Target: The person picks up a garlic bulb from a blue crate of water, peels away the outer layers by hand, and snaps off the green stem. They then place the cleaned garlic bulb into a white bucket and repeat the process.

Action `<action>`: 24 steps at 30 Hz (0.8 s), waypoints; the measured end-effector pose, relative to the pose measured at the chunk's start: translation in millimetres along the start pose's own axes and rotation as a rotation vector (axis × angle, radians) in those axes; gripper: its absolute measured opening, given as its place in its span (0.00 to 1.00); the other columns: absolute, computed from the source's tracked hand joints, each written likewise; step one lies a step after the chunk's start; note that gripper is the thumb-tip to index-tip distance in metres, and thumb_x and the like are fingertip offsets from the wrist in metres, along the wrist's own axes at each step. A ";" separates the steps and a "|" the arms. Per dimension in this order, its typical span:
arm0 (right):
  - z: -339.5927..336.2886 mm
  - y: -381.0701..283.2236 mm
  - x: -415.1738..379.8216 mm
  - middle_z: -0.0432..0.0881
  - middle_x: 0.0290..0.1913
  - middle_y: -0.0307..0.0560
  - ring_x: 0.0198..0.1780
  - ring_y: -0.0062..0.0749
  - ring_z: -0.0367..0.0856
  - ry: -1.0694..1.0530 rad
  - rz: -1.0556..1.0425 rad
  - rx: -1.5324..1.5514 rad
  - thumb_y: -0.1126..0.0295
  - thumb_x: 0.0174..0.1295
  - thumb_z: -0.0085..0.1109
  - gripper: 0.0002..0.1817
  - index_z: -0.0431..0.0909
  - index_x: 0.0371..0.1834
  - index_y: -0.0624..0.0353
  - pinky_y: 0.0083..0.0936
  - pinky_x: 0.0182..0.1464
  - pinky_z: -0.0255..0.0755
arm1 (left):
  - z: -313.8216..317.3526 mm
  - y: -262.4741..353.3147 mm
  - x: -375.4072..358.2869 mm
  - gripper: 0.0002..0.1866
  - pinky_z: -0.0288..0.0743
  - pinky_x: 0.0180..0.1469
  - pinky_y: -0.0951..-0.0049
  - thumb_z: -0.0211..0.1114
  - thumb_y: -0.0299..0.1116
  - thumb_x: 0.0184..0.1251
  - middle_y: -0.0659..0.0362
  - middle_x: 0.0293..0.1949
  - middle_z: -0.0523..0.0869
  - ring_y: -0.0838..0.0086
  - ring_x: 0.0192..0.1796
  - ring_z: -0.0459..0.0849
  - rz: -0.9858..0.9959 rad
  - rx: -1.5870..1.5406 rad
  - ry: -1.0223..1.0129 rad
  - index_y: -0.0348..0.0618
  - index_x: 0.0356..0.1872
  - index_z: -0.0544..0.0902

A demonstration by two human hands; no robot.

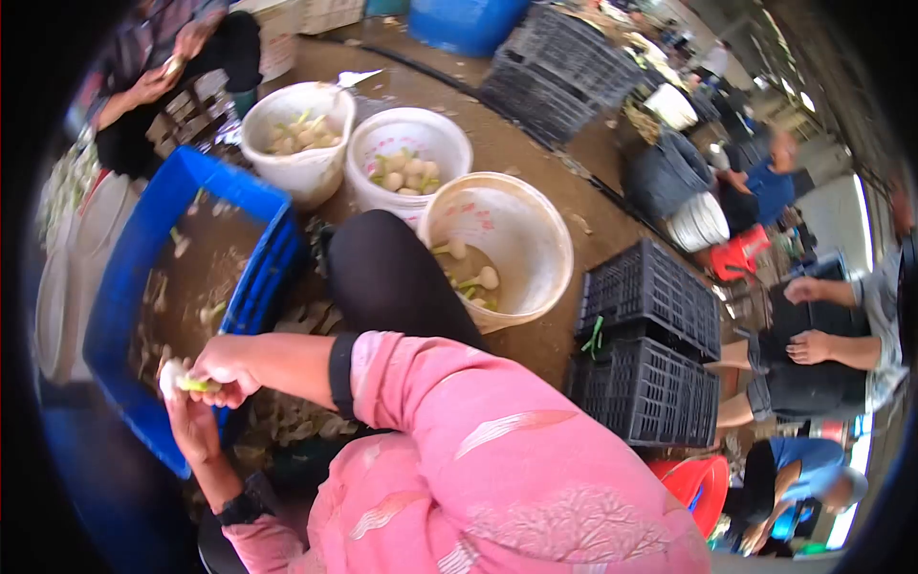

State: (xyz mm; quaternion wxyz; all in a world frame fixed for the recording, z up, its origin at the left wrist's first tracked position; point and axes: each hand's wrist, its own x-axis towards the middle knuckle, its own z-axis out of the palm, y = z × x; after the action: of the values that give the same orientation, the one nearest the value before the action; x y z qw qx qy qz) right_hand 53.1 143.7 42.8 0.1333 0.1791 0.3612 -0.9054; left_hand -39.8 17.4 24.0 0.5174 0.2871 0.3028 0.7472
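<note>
Over the near edge of a blue crate [263, 196], my two hands meet around a pale bulb with a green stem [199, 385]. My left hand [194, 421] is below, its fingers raised against the bulb. From the right, my right hand [228, 368] closes on the green stem part. Brown water fills the crate, with several bulbs and scraps floating in it. Beside the crate, a white bucket [335, 172] and a second white bucket [459, 143] hold piled bulbs. A larger white bucket [550, 230] has a few bulbs in murky water.
Stacked black crates [650, 368] stand to the right, with a red basin [703, 478] below them. More black crates [559, 72] and a blue tub [464, 19] are at the back. A co-worker's hands [163, 77] show at upper left; other people sit at right.
</note>
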 end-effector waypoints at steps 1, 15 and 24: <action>5.1 0.6 -9.4 0.66 0.13 0.37 0.10 0.20 0.59 0.042 -0.106 -0.068 0.65 0.57 0.44 0.12 0.72 0.22 0.60 0.19 0.12 0.54 | 16.7 -4.3 3.3 0.24 0.63 0.52 0.70 0.49 0.36 0.62 0.53 0.50 0.71 0.71 0.48 0.72 0.044 0.146 0.246 0.38 0.58 0.58; 37.8 -13.9 -39.7 0.78 0.27 0.49 0.28 0.38 0.75 -0.280 -0.171 -1.614 0.64 0.55 0.50 0.10 0.76 0.27 0.59 0.28 0.33 0.68 | -3.4 26.2 -6.5 0.12 0.58 0.17 0.77 0.45 0.40 0.59 0.61 0.14 0.71 0.75 0.14 0.66 0.120 -0.644 0.898 0.45 0.26 0.73; 58.9 -52.5 -3.2 0.77 0.25 0.46 0.25 0.31 0.75 0.345 -0.611 -1.380 0.62 0.42 0.65 0.24 0.73 0.45 0.56 0.26 0.31 0.69 | 5.9 -2.6 7.8 0.20 0.71 0.40 0.77 0.41 0.40 0.66 0.52 0.39 0.80 0.68 0.36 0.80 0.259 0.916 1.005 0.39 0.51 0.71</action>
State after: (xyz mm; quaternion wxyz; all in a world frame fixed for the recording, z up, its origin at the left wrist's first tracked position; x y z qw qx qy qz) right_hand 23.0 139.7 115.7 -0.0993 0.0865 0.8927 -0.4310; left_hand -36.2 26.4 26.7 0.0478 0.1295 0.7539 0.6423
